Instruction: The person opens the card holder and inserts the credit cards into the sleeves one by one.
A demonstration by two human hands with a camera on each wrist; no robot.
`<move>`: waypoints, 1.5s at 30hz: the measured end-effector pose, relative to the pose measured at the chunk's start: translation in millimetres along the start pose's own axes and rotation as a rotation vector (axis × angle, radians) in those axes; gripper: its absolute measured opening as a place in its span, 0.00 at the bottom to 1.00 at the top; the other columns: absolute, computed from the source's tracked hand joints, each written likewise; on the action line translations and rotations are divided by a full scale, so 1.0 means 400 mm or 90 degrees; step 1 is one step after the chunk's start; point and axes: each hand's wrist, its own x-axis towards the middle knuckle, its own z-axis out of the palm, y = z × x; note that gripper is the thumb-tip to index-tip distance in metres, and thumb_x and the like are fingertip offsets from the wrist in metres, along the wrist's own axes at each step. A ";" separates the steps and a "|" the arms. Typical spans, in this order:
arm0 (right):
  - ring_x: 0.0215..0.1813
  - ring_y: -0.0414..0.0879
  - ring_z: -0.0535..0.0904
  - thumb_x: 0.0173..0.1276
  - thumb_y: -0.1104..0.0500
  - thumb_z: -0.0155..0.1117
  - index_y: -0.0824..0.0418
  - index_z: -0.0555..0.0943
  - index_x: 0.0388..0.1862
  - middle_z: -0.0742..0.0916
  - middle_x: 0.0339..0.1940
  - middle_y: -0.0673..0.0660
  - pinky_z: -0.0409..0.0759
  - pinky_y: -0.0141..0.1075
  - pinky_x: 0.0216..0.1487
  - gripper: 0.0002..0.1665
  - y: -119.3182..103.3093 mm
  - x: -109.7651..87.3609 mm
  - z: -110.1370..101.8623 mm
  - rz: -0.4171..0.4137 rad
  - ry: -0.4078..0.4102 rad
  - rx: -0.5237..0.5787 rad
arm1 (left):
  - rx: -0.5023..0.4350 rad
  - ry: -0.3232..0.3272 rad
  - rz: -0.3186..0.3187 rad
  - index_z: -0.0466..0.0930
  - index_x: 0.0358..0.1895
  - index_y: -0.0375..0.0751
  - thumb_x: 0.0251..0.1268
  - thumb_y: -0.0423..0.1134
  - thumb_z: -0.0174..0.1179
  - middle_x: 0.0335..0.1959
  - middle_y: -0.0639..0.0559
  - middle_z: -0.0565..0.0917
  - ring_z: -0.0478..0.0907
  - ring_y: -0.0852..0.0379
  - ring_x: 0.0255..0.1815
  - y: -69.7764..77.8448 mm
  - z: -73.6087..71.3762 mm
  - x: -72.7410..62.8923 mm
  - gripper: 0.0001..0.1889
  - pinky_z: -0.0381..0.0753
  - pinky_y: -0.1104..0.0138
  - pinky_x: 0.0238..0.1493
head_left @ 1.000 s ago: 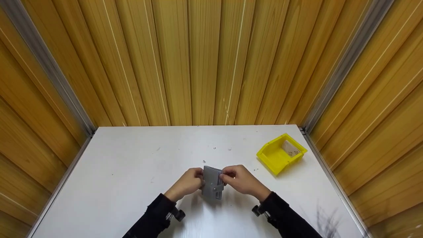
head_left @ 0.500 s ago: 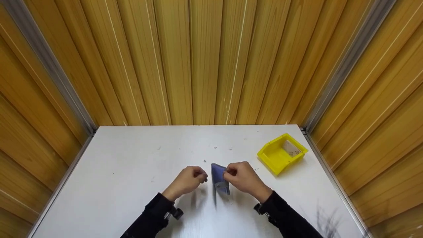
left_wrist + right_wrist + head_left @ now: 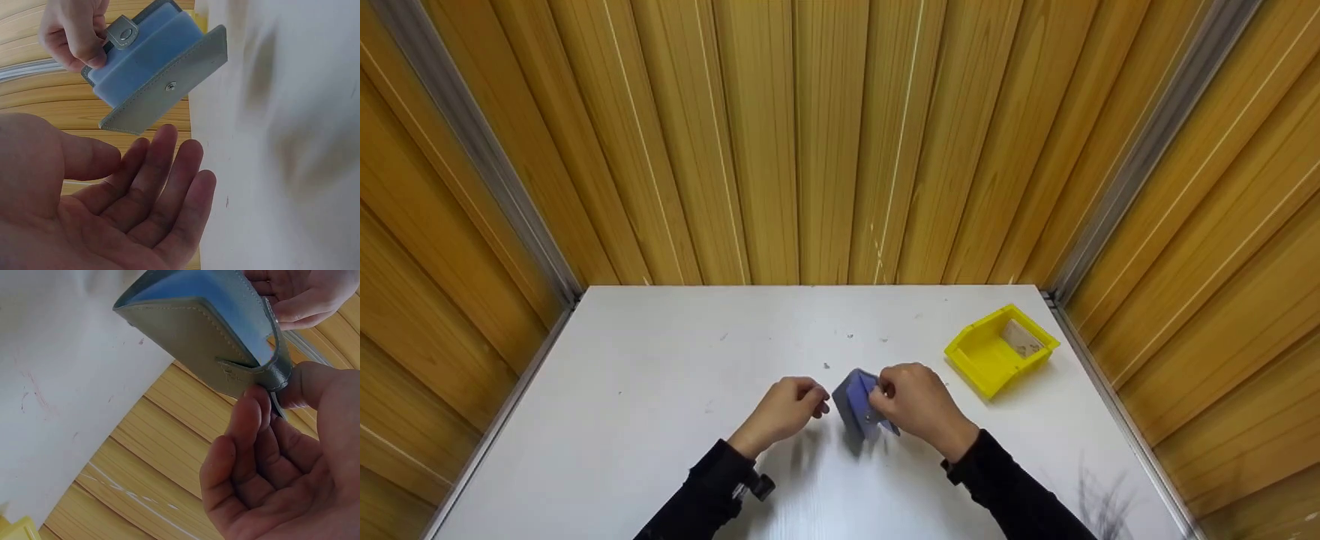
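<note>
A grey card holder (image 3: 846, 405) with bluish plastic sleeves (image 3: 149, 53) inside hangs partly unfolded over the table. My right hand (image 3: 921, 409) pinches it by one edge, near the snap strap (image 3: 122, 32). In the left wrist view the strap is unfastened, and a metal snap stud shows on the other cover. My left hand (image 3: 786, 411) is just left of the holder and apart from it. Its fingers (image 3: 185, 208) are loosely bent, palm toward the holder, with nothing in them. The right wrist view shows the thumb and forefinger (image 3: 247, 416) at the strap end.
A yellow plastic bin (image 3: 997, 352) stands at the back right of the white table (image 3: 675, 337). Wood-plank walls (image 3: 825, 150) with grey metal corner posts enclose the table on the back and both sides.
My left hand has let go of the card holder and drawn slightly left. The holder, at first folded, has swung partly apart, showing its blue sleeves. My right hand has shifted slightly right.
</note>
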 end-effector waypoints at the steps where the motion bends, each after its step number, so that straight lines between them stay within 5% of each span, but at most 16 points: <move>1: 0.27 0.35 0.72 0.67 0.58 0.73 0.55 0.85 0.25 0.83 0.23 0.45 0.75 0.30 0.33 0.10 0.000 -0.001 0.000 0.000 -0.002 -0.008 | -0.001 -0.001 -0.002 0.90 0.42 0.35 0.84 0.38 0.55 0.38 0.39 0.93 0.89 0.54 0.38 -0.002 0.002 0.000 0.15 0.80 0.67 0.42; 9: 0.27 0.35 0.72 0.68 0.58 0.71 0.53 0.83 0.24 0.79 0.21 0.43 0.73 0.29 0.31 0.11 0.010 -0.003 0.000 0.032 -0.013 0.027 | 0.007 0.002 -0.002 0.91 0.42 0.39 0.84 0.43 0.57 0.38 0.39 0.93 0.91 0.48 0.39 -0.017 0.009 -0.001 0.15 0.83 0.67 0.40; 16: 0.25 0.35 0.72 0.70 0.59 0.69 0.51 0.82 0.23 0.78 0.20 0.41 0.71 0.29 0.29 0.13 0.026 -0.002 -0.009 0.067 -0.037 0.153 | 0.073 0.038 0.031 0.90 0.42 0.45 0.80 0.52 0.65 0.36 0.50 0.92 0.83 0.62 0.34 -0.006 0.007 -0.009 0.14 0.81 0.67 0.36; 27: 0.24 0.36 0.72 0.73 0.61 0.64 0.53 0.81 0.22 0.78 0.19 0.44 0.70 0.29 0.29 0.16 0.058 -0.004 -0.017 0.139 -0.073 0.307 | 0.091 0.077 0.036 0.86 0.35 0.45 0.74 0.43 0.66 0.28 0.58 0.81 0.76 0.61 0.31 0.017 -0.014 -0.002 0.09 0.75 0.68 0.36; 36: 0.23 0.39 0.71 0.74 0.59 0.61 0.54 0.78 0.19 0.80 0.19 0.46 0.67 0.29 0.26 0.19 0.089 -0.006 0.017 0.183 -0.133 0.292 | 0.111 0.079 0.026 0.87 0.32 0.43 0.72 0.41 0.67 0.25 0.58 0.80 0.74 0.61 0.28 0.008 -0.025 -0.002 0.09 0.73 0.68 0.33; 45: 0.24 0.41 0.68 0.73 0.54 0.62 0.51 0.73 0.17 0.74 0.18 0.45 0.65 0.32 0.27 0.21 0.110 0.004 0.072 0.208 -0.179 0.233 | 0.134 0.069 -0.042 0.89 0.30 0.41 0.68 0.40 0.69 0.26 0.55 0.82 0.75 0.58 0.29 -0.016 -0.018 0.006 0.09 0.74 0.66 0.33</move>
